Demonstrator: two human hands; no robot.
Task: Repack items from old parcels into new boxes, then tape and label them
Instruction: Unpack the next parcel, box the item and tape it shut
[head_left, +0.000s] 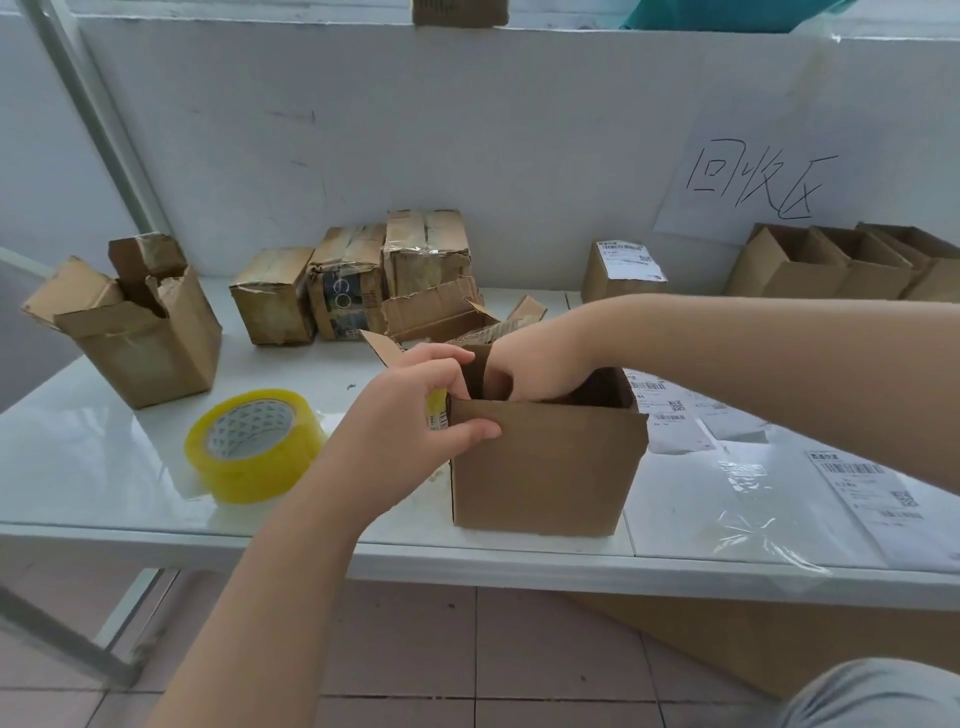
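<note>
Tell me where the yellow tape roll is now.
In the head view, the tape roll lies on the white table, left of the open box that the left hand grips.

The open box (545, 467) is plain matt brown cardboard, smooth-faced. The tape roll (254, 447) is glossy yellowish clear plastic. The white tabletop (104, 457) shines glossily. The old parcels (353, 280) are creased, torn cardboard. The labels (878, 499) are white paper.
</note>
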